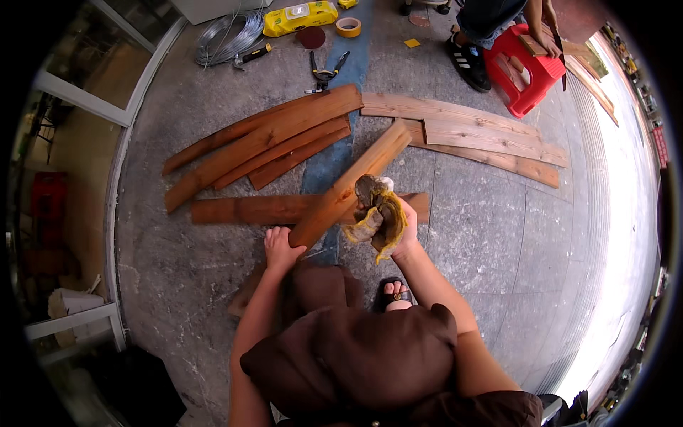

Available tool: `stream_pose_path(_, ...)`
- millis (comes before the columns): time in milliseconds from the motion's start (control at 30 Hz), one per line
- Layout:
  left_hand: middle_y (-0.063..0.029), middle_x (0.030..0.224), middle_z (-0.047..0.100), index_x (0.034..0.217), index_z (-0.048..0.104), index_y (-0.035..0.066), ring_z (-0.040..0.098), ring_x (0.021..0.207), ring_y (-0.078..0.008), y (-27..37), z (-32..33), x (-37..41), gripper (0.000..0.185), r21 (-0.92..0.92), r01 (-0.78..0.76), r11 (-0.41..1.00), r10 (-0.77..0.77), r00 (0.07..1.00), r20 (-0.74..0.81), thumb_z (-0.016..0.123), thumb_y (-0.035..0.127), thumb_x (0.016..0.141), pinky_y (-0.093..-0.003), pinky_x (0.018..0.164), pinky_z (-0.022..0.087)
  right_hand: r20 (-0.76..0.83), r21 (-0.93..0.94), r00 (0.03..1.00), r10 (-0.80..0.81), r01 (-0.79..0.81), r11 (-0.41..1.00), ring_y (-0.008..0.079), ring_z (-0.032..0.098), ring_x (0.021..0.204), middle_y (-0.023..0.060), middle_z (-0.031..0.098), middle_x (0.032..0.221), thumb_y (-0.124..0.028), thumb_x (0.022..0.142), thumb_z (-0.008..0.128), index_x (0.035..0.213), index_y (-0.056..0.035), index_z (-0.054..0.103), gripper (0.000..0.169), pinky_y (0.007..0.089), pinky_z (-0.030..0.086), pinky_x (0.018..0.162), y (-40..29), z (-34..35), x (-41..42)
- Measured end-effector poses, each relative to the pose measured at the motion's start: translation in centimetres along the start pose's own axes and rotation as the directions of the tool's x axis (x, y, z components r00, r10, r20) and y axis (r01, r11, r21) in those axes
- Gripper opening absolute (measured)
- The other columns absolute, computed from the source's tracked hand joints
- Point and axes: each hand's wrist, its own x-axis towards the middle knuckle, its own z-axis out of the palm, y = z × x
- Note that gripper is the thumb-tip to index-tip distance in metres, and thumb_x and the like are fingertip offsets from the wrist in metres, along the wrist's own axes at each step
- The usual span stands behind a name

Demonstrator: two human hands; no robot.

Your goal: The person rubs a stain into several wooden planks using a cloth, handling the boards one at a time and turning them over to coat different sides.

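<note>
A wooden board [336, 200] slants up and to the right in front of me, darker at its near end and paler at its far end. My left hand [283, 248] grips the near end. In my right hand [408, 227] is a bunched, stained cloth with a yellow edge [392, 224], held over the board's right side. Another brown board [251, 210] lies crosswise on the floor beneath the slanted one. Beyond it, several reddish-brown boards [267, 136] overlap at the left, and several paler boards [480, 133] overlap at the right.
Pliers [324, 69], yellow tape [348, 27], a wipes pack [300, 18], a sanding disc [311, 37], a yellow-handled tool [256, 53] and a wire coil [221, 40] lie farther off. At upper right, a person holds a saw and wood on a red stool [539, 69]. A glass door frame stands left.
</note>
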Motion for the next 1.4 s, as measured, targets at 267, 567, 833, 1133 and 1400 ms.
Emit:
stream_pose_path(267, -0.0119, 0.083, 0.057, 0.081, 0.056, 0.005, 0.058, 0.08, -0.0356, 6.7, -11.7, -0.4, 0.03, -0.206, -0.119, 0.971, 0.065, 0.966, -0.25, 0.083, 0.012, 0.071, -0.0443, 0.071, 0.047, 0.088, 0.06, 0.996, -0.028, 0.023, 0.998, 0.0371, 0.061, 0.104, 0.0232, 0.063, 0.116, -0.042, 0.093, 0.045, 0.128, 0.0032, 0.056, 0.058, 0.0476, 0.049, 0.093, -1.7, 4.6, -3.3)
stream_pose_path(567, -0.0091, 0.119, 0.063, 0.132, 0.048, -0.001, 0.061, 0.106, -0.0188, 6.9, -22.6, 1.9, 0.05, -0.66, -0.488, 0.571, -0.275, 0.644, -0.714, 0.073, 0.016, 0.092, -0.0301, 0.095, 0.049, 0.077, -0.297, 0.985, -0.156, 0.171, 0.94, 0.032, 0.063, 0.103, 0.0218, 0.062, 0.121, -0.037, 0.097, 0.05, 0.13, 0.0054, 0.051, 0.054, 0.043, 0.056, 0.089, -0.6, 5.9, -2.7)
stream_pose_path(833, -0.0016, 0.099, 0.069, 0.107, 0.069, 0.001, 0.061, 0.089, -0.0093, 6.7, -14.1, 3.5, 0.023, -0.914, -0.321, 0.249, -0.412, 0.819, -0.4, 0.07, 0.022, 0.096, -0.026, 0.079, 0.05, 0.049, -0.719, 0.992, -0.117, 0.116, 0.685, 0.0257, 0.065, 0.105, 0.0149, 0.062, 0.124, -0.017, 0.079, 0.065, 0.146, 0.0036, 0.04, 0.075, 0.038, 0.052, 0.095, 1.1, 7.9, -3.2)
stream_pose_path(1133, -0.0022, 0.085, 0.06, 0.105, 0.061, 0.006, 0.061, 0.073, -0.0132, 9.8, 2.5, 2.4, 0.02, -0.929, 0.01, -0.369, -0.343, 0.928, 0.146, 0.063, 0.026, 0.1, -0.0279, 0.067, 0.052, -0.041, -0.788, 0.956, -0.292, 0.149, 0.598, 0.0249, 0.06, 0.112, 0.0103, 0.06, 0.122, 0.003, 0.076, 0.074, 0.142, -0.0001, 0.046, 0.072, 0.0393, 0.047, 0.103, -2.7, 2.0, -3.8)
stream_pose_path(1400, -0.019, 0.124, 0.065, 0.131, 0.052, 0.0, 0.069, 0.106, -0.0271, 11.0, 8.9, 3.4, 0.042, -0.755, 0.464, -0.464, 0.074, 0.869, 0.489, 0.051, 0.033, 0.106, -0.0352, 0.081, 0.058, 0.286, -0.938, 0.665, -0.69, 0.343, -0.058, 0.0275, 0.058, 0.119, 0.0146, 0.059, 0.128, 0.006, 0.086, 0.068, 0.125, -0.0028, 0.053, 0.043, 0.0405, 0.047, 0.102, -5.9, -0.1, -0.6)
